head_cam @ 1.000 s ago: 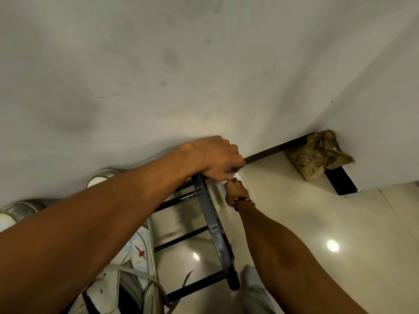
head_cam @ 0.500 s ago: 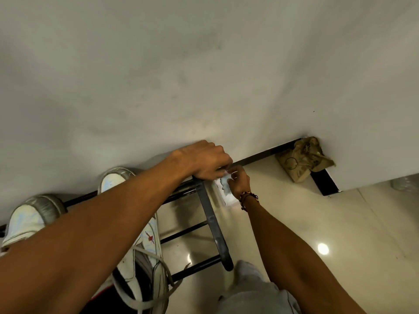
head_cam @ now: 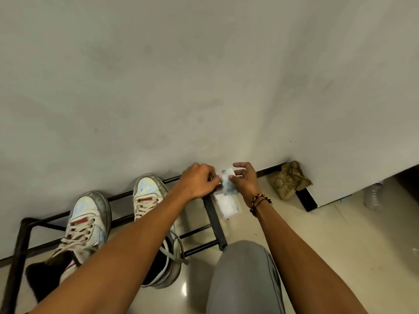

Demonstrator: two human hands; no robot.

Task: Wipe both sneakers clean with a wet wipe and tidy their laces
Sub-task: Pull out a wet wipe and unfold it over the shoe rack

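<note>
Two hands, one wet wipe (head_cam: 229,182).
We see the left hand (head_cam: 197,181) and right hand (head_cam: 245,179) both pinching it above the wipe packet (head_cam: 227,205), beside the sneakers (head_cam: 87,219).

Two sneakers stand side by side on a low rack (head_cam: 213,219) set against the wall (head_cam: 204,75), toes to the wall: the left sneaker (head_cam: 87,220) towards the rack's left end, the right sneaker (head_cam: 147,196) just beside it on its right. Right of the rack's end bar, a wipe packet (head_cam: 229,206) lies on the floor (head_cam: 328,241), and above it the left hand (head_cam: 199,182) and right hand (head_cam: 243,180) hold a wipe (head_cam: 227,182) between them. Further right, a crumpled bag (head_cam: 288,180) sits at the wall's corner, with a bottle (head_cam: 373,196) beyond it.
</note>
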